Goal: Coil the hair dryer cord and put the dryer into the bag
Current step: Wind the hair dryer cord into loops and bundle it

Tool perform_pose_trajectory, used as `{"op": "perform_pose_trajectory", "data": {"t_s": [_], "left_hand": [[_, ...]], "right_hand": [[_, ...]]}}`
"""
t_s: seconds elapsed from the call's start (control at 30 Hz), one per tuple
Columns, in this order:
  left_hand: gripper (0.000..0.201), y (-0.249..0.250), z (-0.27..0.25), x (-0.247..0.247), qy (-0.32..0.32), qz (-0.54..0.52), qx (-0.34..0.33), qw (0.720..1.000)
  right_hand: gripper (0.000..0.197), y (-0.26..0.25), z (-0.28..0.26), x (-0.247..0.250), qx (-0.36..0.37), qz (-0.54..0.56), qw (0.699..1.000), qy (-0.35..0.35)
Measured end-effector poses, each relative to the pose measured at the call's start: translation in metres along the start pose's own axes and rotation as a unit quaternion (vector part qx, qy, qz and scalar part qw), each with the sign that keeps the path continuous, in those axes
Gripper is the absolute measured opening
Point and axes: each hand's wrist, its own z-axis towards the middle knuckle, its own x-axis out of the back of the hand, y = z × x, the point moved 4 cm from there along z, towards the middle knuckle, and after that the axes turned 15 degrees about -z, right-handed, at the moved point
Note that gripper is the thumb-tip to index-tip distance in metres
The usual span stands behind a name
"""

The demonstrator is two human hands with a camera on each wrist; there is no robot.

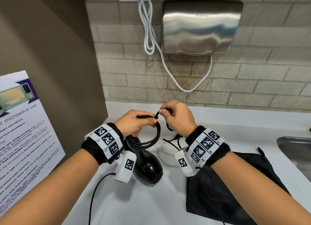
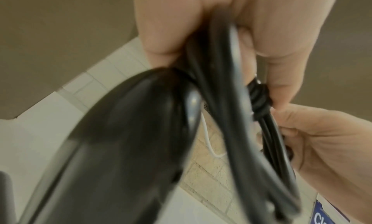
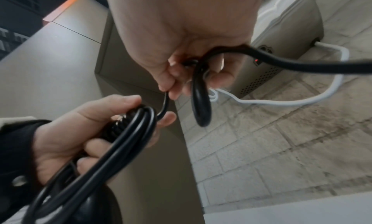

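Note:
A black hair dryer (image 1: 148, 164) hangs low over the white counter (image 1: 227, 132), nozzle toward me. My left hand (image 1: 134, 122) grips the top of the coiled black cord (image 1: 148, 137) and its ribbed strain relief (image 3: 118, 127); several loops hang below it. My right hand (image 1: 175, 117) pinches a loose bend of the same cord (image 3: 199, 100) just right of the left hand. The dryer body (image 2: 112, 148) fills the left wrist view under the loops (image 2: 231, 116). A black fabric bag (image 1: 227, 187) lies flat on the counter under my right forearm.
A steel hand dryer (image 1: 202, 26) with a white cable (image 1: 151, 31) is mounted on the brick wall behind. A steel sink (image 1: 296, 150) is at the right. A microwave notice (image 1: 21, 132) is on the left wall. A thin black wrist-camera cable (image 1: 96, 191) trails down.

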Motion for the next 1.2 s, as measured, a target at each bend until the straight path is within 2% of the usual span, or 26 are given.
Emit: {"op": "perform_pose_trajectory", "data": {"t_s": [0.1,0.2,0.33,0.47,0.57,0.67,0.8,0.9,1.0,1.1,1.2], "left_hand": [[0.015,0.001,0.0,-0.004,-0.036,0.028,0.017,0.999],[0.013,0.001,0.001,-0.006,-0.034,0.044,0.013,0.998],[0.01,0.002,0.0,0.002,0.036,0.007,-0.018,0.999],[0.007,-0.001,0.0,0.009,0.083,-0.029,-0.017,0.996],[0.007,-0.001,0.0,0.011,0.106,-0.028,-0.014,0.994],[0.008,-0.001,0.0,0.013,0.128,-0.03,-0.015,0.991],[0.011,-0.001,0.0,0.016,0.136,-0.042,-0.014,0.99],[0.014,-0.002,-0.001,0.018,0.134,-0.045,-0.012,0.99],[0.014,-0.003,-0.001,0.018,0.129,-0.043,-0.008,0.991],[0.013,-0.002,-0.003,0.018,0.123,-0.058,0.002,0.991],[0.013,-0.003,-0.004,0.019,0.116,-0.132,0.034,0.984]], "right_hand": [[0.013,-0.007,-0.005,0.006,0.023,-0.027,0.999,0.023],[0.012,-0.009,-0.007,0.008,0.032,-0.027,0.998,0.045],[0.014,0.0,-0.003,0.007,0.039,-0.026,0.999,0.024],[0.02,0.022,-0.002,-0.006,0.041,-0.063,0.997,-0.023],[0.017,0.039,-0.006,-0.017,-0.004,-0.03,0.999,-0.028],[0.019,0.049,-0.01,-0.03,-0.076,0.025,0.991,-0.11],[0.02,0.053,-0.02,-0.043,-0.127,0.121,0.954,-0.243],[0.019,0.059,-0.028,-0.05,-0.136,0.116,0.929,-0.326],[0.016,0.062,-0.03,-0.053,-0.119,0.118,0.914,-0.369],[0.027,0.066,-0.028,-0.057,-0.12,0.171,0.917,-0.34],[0.025,0.084,-0.024,-0.06,-0.126,0.135,0.956,-0.228]]}}
